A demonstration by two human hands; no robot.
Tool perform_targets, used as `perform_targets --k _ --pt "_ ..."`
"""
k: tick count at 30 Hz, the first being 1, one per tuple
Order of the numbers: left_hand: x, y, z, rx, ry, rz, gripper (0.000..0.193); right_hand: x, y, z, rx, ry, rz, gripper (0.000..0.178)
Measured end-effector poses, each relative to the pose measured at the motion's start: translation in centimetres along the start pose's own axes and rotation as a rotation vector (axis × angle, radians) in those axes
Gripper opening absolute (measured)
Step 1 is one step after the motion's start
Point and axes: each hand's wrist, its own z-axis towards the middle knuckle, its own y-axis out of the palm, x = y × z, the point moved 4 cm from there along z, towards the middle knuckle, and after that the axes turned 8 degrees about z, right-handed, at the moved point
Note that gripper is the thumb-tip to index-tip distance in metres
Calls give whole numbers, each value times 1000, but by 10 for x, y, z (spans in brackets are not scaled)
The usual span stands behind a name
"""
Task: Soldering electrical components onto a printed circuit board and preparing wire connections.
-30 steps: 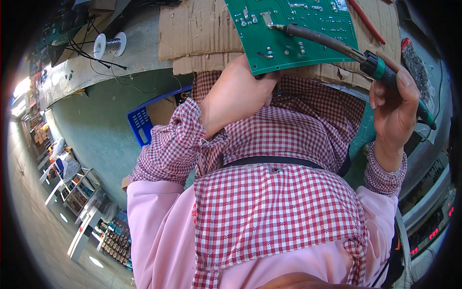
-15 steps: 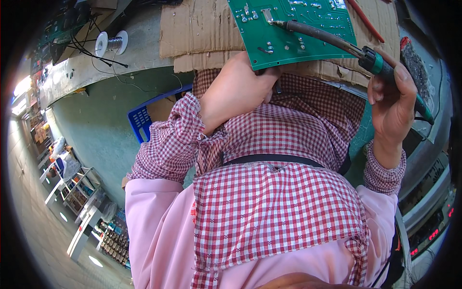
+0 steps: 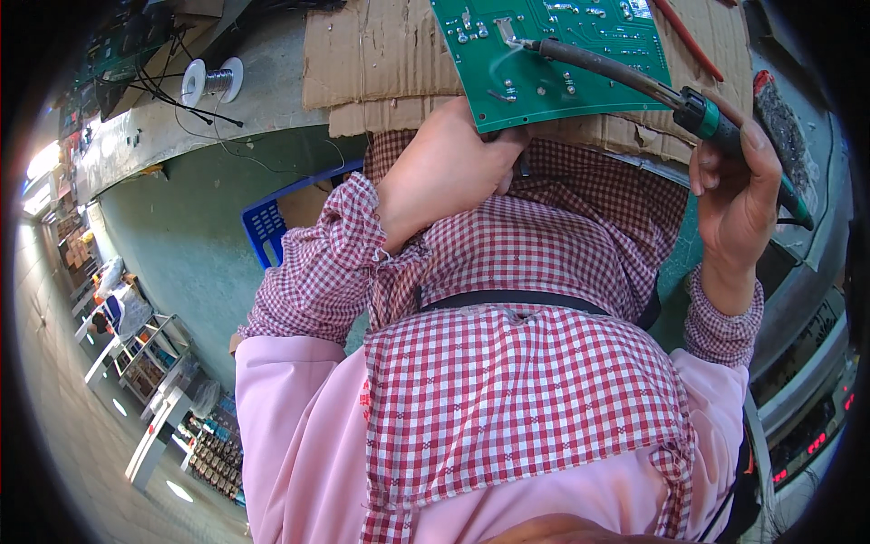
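My left hand grips the near left edge of a green circuit board, its fingertips hidden under the board. The board is held tilted over the cardboard, solder side up, with shiny joints across it. In my right hand is a soldering iron with a black and green handle, pinched between thumb and fingers. Its dark shaft reaches left over the board, and the tip touches a rectangular silvery pad near the upper left. A thin wisp of smoke curls beside the tip.
Corrugated cardboard covers the bench under the board. A solder wire spool stands at left near black cables. A red rod-like thing lies at upper right, near a grey block. Below the bench is a blue crate.
Smoke now rises near the iron's tip. My right hand and the iron have shifted very slightly left; the left hand and board stay almost in place.
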Motion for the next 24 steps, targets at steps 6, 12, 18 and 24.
perform_targets --k 6,12,18,24 --pt "-2 1 -1 -13 -54 -63 20 2 1 2 -5 6 -4 48" --pt "-8 4 2 -9 40 -5 17 0 -1 3 17 -21 -41 49" --pt "-7 6 5 -7 112 -26 22 -7 0 5 9 -31 -12 48" --pt "-17 -25 -29 -121 78 488 24 -20 -15 2 64 -94 77 51"
